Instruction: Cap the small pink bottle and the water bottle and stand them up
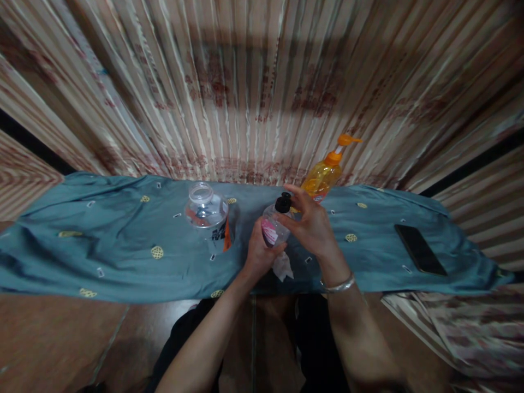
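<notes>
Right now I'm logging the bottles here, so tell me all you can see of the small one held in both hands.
The small bottle looks like clear plastic with a pink label and a black pump top. It is tilted above the blue cloth. The left hand grips its lower body; the right hand has fingers at the pump. Its contents cannot be made out.

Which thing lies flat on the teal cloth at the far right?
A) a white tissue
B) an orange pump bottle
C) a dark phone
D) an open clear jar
C: the dark phone lies alone on the teal cloth, right of both hands.
</notes>
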Tool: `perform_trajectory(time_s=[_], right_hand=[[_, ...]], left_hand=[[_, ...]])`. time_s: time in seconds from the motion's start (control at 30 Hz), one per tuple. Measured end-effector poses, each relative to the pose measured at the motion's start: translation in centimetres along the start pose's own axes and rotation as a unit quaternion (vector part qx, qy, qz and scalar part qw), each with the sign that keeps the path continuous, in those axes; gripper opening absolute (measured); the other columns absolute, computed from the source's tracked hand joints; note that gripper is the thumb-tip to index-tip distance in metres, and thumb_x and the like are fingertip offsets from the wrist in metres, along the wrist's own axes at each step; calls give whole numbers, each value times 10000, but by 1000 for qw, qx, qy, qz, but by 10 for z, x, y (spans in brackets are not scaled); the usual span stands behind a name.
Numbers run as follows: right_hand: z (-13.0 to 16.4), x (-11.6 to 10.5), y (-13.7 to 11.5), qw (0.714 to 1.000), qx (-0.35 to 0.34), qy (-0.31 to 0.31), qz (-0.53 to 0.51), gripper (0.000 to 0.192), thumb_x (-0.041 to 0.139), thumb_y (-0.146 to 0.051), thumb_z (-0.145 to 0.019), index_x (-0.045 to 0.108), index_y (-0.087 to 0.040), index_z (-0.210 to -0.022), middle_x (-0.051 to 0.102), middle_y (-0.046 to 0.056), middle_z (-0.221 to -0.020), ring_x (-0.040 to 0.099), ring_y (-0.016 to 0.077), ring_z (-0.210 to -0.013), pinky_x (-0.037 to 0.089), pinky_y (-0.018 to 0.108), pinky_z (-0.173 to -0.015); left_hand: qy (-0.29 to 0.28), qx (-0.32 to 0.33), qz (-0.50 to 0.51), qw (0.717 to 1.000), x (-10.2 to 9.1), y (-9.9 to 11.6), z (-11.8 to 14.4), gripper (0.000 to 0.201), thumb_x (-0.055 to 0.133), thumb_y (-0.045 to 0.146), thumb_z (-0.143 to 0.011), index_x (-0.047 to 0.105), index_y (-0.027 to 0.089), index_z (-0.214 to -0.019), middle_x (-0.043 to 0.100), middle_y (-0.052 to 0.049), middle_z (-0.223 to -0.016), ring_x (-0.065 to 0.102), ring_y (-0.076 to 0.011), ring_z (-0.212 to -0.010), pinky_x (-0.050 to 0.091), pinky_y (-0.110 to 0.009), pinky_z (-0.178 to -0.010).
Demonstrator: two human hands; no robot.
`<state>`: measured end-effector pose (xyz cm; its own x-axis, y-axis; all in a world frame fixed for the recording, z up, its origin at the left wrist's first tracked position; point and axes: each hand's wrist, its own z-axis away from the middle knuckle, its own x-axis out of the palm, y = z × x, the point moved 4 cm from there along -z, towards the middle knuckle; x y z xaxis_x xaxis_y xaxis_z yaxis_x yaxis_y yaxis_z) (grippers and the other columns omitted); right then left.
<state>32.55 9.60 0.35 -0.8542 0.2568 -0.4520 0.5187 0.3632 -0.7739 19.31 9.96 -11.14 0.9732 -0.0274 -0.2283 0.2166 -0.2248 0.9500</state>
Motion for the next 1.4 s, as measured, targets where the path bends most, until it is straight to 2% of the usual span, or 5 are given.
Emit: perform_trajectory(time_s=[0.67,0.8,1.03,1.17,1.4], right_hand=[[3,-2,-3,1000,-5,31,0,809,852,-434,-727,499,-271,-1437,743,82,-1218,707,293,-1155,542,501,-1041],[4,2,2,1000,-5,-4,-21,701,814,-428,-779,533,-288,-1406,758,74,-1189,714,291,-1151,534,515,-1048],[6,-6,-4,997,29,65,43,733,865,-417,-704,564,-266,-1356,773,73,-1097,730,330,-1096,554,542,-988],[5,-2,-4,999,-14,40,7,701,818,-419,-760,538,-278,-1387,742,78,-1225,697,294,-1183,534,503,-1041],[7,-5,-4,997,18,56,44,637,829,-425,-748,592,-282,-1322,776,67,-1090,743,325,-1054,566,534,-966]], left_hand=[[5,2,11,1000,0,0,0,428,660,382,-941,592,184,-1314,625,-121,-1330,650,-273,-1145,568,-509,-954],[0,-2,16,1000,0,2,1,429,662,383,-939,592,182,-1312,635,-118,-1309,655,-270,-1133,567,-509,-954],[-3,-9,20,1000,-1,4,1,434,664,380,-938,589,184,-1318,628,-120,-1325,653,-271,-1138,567,-509,-954],[1,-12,18,1000,-1,3,0,423,663,379,-939,595,181,-1307,636,-117,-1307,655,-269,-1132,568,-506,-951],[1,-6,11,1000,0,1,0,441,664,382,-938,584,185,-1325,626,-121,-1327,652,-273,-1141,565,-512,-957]])
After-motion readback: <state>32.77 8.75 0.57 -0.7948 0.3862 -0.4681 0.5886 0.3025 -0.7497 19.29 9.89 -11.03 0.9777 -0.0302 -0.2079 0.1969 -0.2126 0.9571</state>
